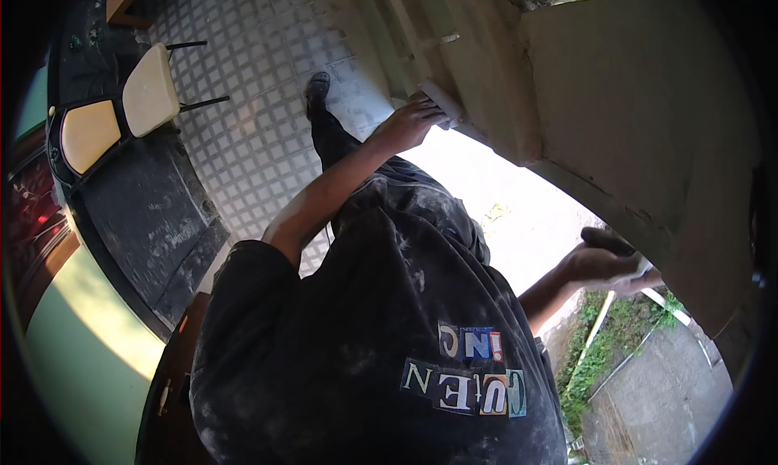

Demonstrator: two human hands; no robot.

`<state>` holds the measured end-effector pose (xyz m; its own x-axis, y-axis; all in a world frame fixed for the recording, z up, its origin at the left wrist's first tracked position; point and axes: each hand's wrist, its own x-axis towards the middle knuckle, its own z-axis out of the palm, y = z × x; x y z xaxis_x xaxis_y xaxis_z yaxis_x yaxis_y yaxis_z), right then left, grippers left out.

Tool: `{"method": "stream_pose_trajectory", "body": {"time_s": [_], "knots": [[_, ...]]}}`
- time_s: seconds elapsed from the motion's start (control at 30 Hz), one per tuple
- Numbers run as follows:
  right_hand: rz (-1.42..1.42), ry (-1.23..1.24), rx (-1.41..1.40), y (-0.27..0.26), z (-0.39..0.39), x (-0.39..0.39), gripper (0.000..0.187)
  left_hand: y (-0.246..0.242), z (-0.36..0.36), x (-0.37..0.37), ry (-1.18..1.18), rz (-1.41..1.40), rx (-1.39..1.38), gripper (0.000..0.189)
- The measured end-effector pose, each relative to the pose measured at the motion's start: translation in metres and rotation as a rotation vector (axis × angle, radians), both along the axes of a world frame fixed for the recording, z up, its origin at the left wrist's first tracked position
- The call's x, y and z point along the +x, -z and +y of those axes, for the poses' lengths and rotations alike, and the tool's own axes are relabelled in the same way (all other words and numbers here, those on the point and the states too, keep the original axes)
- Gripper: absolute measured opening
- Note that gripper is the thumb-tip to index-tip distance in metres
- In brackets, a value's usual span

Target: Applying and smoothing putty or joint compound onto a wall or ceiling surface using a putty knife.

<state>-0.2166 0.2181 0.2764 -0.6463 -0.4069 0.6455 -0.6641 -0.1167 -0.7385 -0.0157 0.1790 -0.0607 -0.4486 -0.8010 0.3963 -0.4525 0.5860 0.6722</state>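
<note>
My left hand [413,122] is closed around a small greyish block [442,102], perhaps a sanding block, at the lower edge of a ridged, plaster-like wall surface [486,82]. Lower right, my right hand [614,270] is beside the edge of the same surface, with its fingers pointing right. A dark rounded shape [608,241] lies along its upper side; whether that is a held object or the shaded thumb is unclear. Between my hands is a very bright opening. My dark shirt, dusty and bearing printed letters, fills the lower middle.
A chair with a cream seat [152,94] and a yellowish back [91,135] stands at left on the patterned tile floor [249,100], near a black surface [146,216]. Wooden furniture [124,3] is top left. Outside, lower right, are plants [608,331] and grey paving [662,380].
</note>
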Motion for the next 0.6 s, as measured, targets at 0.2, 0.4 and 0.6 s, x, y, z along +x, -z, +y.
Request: {"method": "stream_pose_trajectory", "body": {"time_s": [0.2,0.4,0.6], "knots": [[-0.164,-0.160,0.002,0.032,-0.004,-0.044,0.063,-0.002,-0.021,-0.003,0.449,-0.005,-0.040,0.034],[0.123,-0.197,-0.088,0.035,-0.012,-0.027,0.085,0.000,-0.029,0.000,0.618,0.029,-0.124,0.028],[-0.020,-0.202,-0.075,0.036,-0.015,-0.018,0.092,0.016,-0.050,0.008,0.529,-0.288,-0.295,0.032]]}}
